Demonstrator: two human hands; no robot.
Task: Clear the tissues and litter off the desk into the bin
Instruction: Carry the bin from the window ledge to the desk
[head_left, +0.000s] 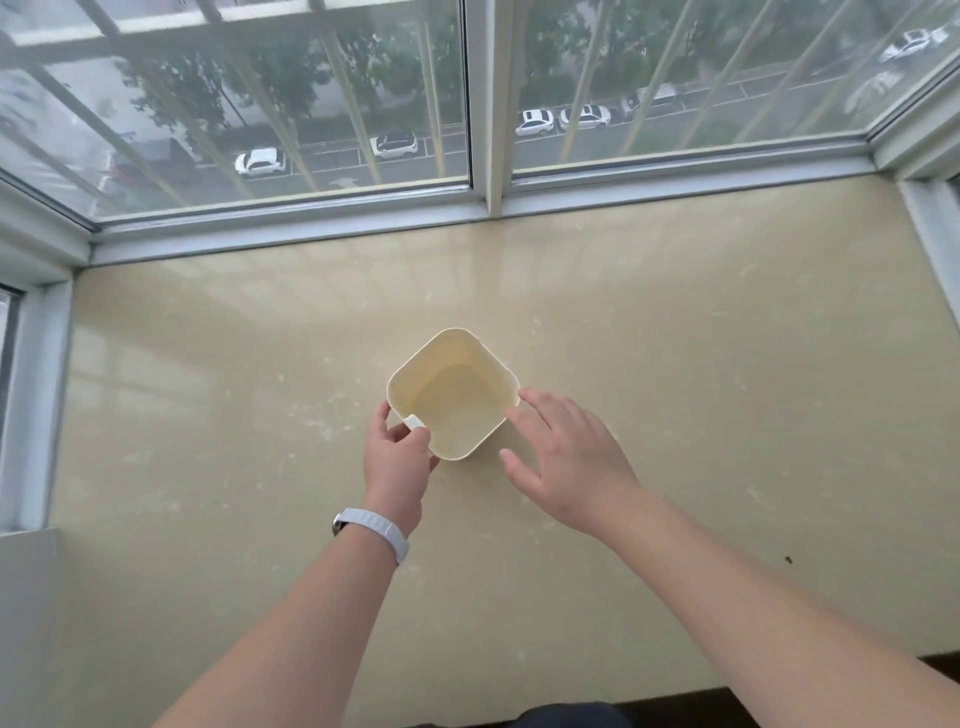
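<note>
- At the middle of the pale desk (727, 415), under the window (260, 104), there's the bin (457, 400): cream, square with rounded corners, standing upright, mouth open to the camera.
- It sits turned cornerwise, one corner pointing to the glass and one back to the person.
- Left hand (397, 457) is on it, fingers and thumb curled round the near-left side of the rim, a firm pinch on the edge.
- A small white piece (415, 421) shows right at that grip, against the rim; whether it's tissue or part of the bin, I can't tell.
- A light wristband (371, 525) wraps the left wrist.
- Right hand (569, 467) comes in from the other side, fingers spread and straight, palm down, holding nothing.
- Its fingertips (524, 397) reach the bin's right corner; touching or just beside, too close to call.
- Both forearms stretch forward from the bottom edge, bare.
- One dark speck (788, 559) lies on the desk, well to the right of the bin.
- Out through the glass: bars, trees, and parked cars (260, 162) along a road below.
</note>
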